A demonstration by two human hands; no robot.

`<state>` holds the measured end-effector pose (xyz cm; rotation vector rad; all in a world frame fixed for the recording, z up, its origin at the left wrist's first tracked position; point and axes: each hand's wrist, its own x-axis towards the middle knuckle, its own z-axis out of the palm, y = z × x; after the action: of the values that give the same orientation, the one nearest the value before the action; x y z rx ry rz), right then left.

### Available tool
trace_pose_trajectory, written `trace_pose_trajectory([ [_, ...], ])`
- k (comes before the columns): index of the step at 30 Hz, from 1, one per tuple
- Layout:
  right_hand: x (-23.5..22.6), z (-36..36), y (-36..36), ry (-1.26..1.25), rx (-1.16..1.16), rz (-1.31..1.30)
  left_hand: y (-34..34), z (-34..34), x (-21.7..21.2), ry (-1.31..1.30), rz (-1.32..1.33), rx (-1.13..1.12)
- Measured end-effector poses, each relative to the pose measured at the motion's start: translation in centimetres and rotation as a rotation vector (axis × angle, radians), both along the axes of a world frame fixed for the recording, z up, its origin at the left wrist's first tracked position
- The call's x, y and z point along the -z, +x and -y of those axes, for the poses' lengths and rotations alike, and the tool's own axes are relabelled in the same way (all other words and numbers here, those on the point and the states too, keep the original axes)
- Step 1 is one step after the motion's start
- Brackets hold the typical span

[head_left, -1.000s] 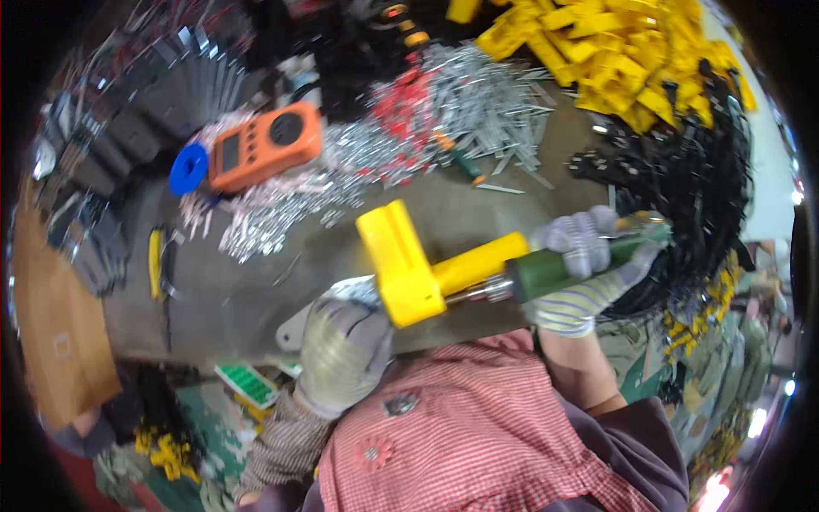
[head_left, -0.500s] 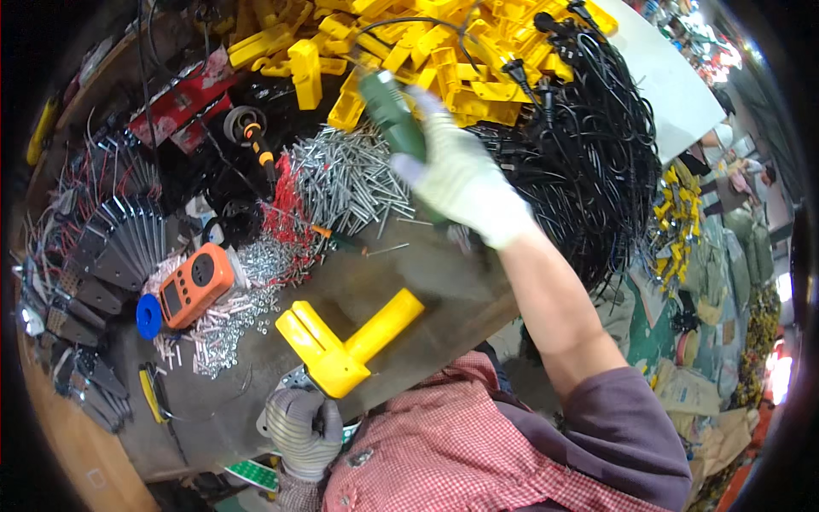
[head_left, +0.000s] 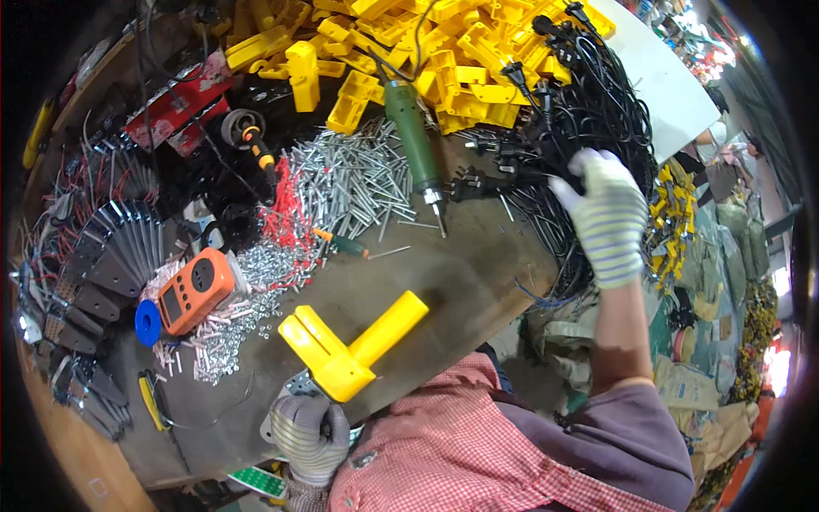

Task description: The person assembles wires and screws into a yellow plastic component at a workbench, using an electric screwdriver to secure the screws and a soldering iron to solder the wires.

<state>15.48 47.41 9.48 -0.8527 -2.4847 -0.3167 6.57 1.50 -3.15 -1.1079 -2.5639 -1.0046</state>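
My left hand [head_left: 309, 435], in a striped knit glove, is closed around the grey metal plate [head_left: 300, 384] at the lower end of a yellow plastic housing [head_left: 345, 354]. The housing sticks out over the near table edge, with a rounded arm pointing up and right. At the right, my gloved right hand [head_left: 610, 218] is at the heap of black power cords [head_left: 589, 111], thumb and fingers apart, with nothing seen in its grasp. A green electric screwdriver [head_left: 412, 136] lies beside the pile of long screws [head_left: 354, 183], its bit toward me.
Yellow plastic housings [head_left: 478, 68] are heaped at the back. An orange meter [head_left: 196, 290] and a blue spool [head_left: 148, 322] sit among small nuts at the left. Dark metal plates with wires [head_left: 119, 243] line the left side. A small green-handled screwdriver [head_left: 345, 245] lies mid-table.
My right hand has let go of the green electric screwdriver, which now lies by the screws, and has moved right to the black cords. My left hand stays on the plate and housing.
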Motion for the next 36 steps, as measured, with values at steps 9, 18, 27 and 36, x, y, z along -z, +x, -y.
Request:
trace_pose_trajectory([
  [9,-4.3,-8.3,4.2,-0.095,-0.224,-0.192,-1.3,0.4,-3.6,-0.025,0.069,0.065],
  [18,-6.0,6.4,-13.8,-1.119,-0.652,-0.143,-3.3,3.0,-6.2,-0.411,0.215,-0.08],
  [27,11.0,2.4,-16.2,-0.376,-0.777,-0.122,-4.1,2.4,-6.6,-0.344,-0.074,0.275],
  [36,5.6,5.6,-4.0,-0.178,-1.116,0.211,-3.7,3.6,-4.2,-0.279,-0.029,0.157],
])
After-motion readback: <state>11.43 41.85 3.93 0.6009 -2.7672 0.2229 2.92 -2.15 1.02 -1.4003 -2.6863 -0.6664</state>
